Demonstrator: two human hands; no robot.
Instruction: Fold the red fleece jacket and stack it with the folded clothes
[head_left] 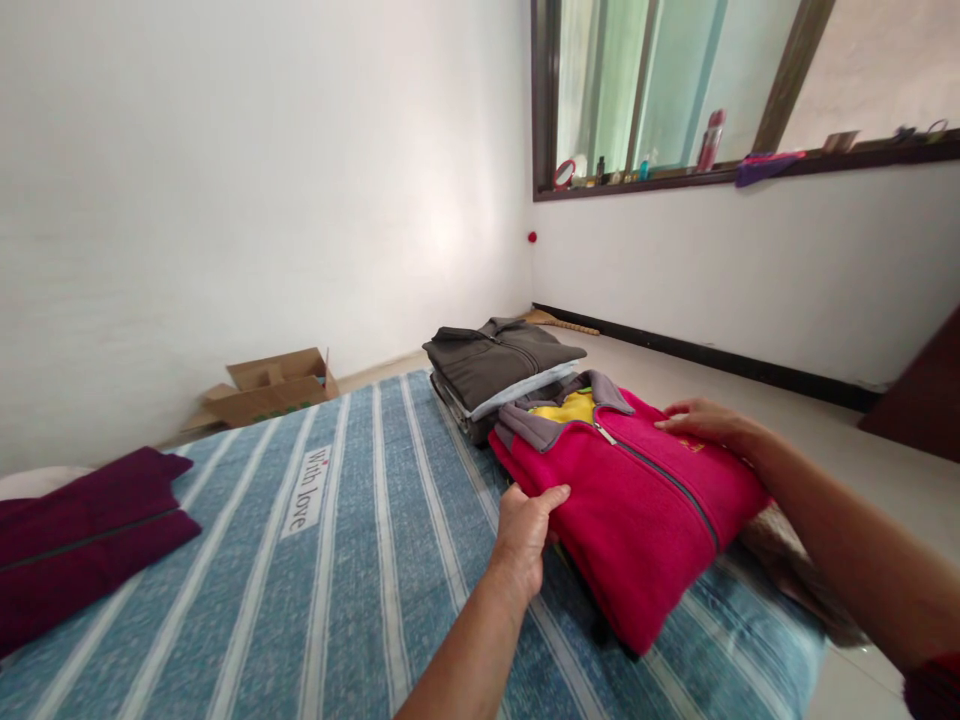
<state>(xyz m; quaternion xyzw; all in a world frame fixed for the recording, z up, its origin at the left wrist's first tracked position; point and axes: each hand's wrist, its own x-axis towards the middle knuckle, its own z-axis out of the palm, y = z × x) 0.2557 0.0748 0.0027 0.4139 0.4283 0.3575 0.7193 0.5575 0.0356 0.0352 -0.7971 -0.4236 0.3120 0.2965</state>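
Observation:
A folded magenta zip jacket (637, 500) with a grey collar and a yellow inside lies on the right of the bed. My left hand (525, 530) grips its left edge, thumb on top and the other fingers tucked beneath, out of sight. Over the jacket's right shoulder rests my right hand (709, 425), its fingers stretched across the cloth near a small yellow emblem. Just beyond the collar sits a stack of folded clothes, with a dark grey-brown zip jacket (502, 355) on top and a light grey garment (517, 390) under it.
Blue-and-white striped bedding (352, 560) covers the bed. A folded maroon garment (90, 530) lies at the far left. Beyond the bed is an opened cardboard box (274, 385). Brownish cloth (795, 570) shows under my right forearm. Small items, including a pink bottle (712, 142), line the windowsill.

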